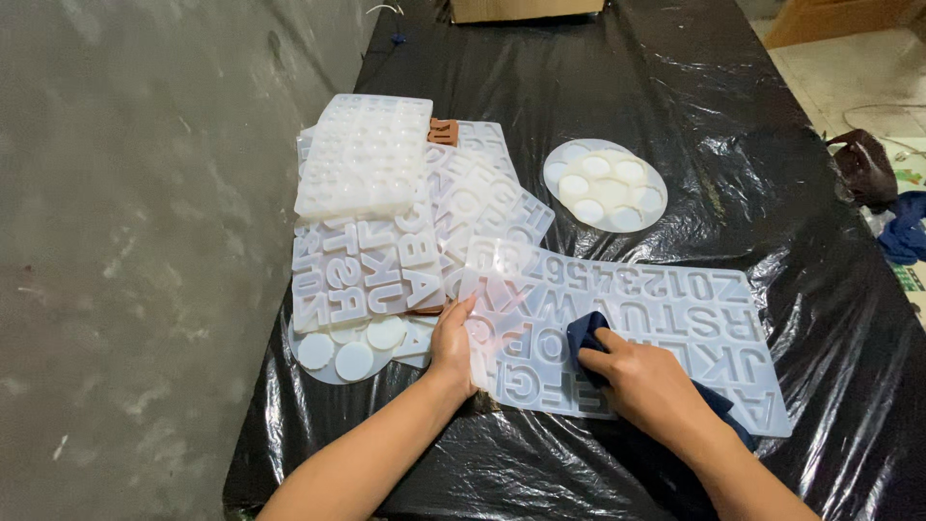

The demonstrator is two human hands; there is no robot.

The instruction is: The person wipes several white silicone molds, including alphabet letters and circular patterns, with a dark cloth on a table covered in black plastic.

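A large translucent silicone mould (666,318) with letter and number cavities lies flat on the black plastic-covered table (675,106). My left hand (451,340) presses on the mould's left edge, fingers curled over it. My right hand (644,378) grips a dark blue cloth (585,333) and pushes it against the mould's letters near its lower middle. The cloth trails under my right wrist.
A pile of similar clear letter moulds (386,260) lies left of the big mould, topped by a white mould with round cavities (367,154). A round disc mould (605,185) sits behind. Another round mould (347,352) pokes out under the pile. A grey wall runs along the left.
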